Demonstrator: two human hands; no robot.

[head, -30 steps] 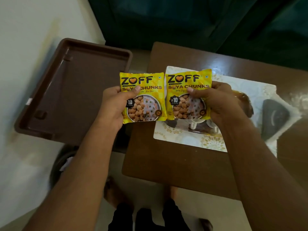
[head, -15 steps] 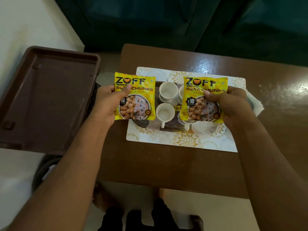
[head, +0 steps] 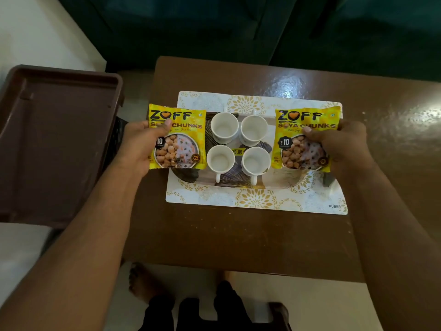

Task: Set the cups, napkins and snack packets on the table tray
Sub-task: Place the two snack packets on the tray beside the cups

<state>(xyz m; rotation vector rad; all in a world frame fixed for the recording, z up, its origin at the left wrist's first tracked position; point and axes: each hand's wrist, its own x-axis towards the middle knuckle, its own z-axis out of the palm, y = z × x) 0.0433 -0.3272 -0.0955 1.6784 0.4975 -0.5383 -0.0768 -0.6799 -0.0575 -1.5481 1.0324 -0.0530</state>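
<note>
Several white cups [head: 224, 126] stand close together in the middle of a dark patterned tray [head: 235, 181]. The tray lies on a white and gold placemat [head: 253, 199] on the brown table [head: 238, 240]. My left hand [head: 137, 149] holds a yellow soya chunks packet [head: 181, 130] over the tray's left end. My right hand [head: 343, 144] holds a second yellow packet [head: 307, 123] over the tray's right end. A dark corner, perhaps a napkin, [head: 328, 180] peeks out under the right packet.
A large brown plastic tray [head: 52, 139] sits to the left of the table, beside a white wall. Dark green doors stand behind the table. My legs and feet show below the table's near edge.
Both hands have moved apart with their packets, from side by side over the mat out to the tray's left and right ends. The cups between them have come into view.
</note>
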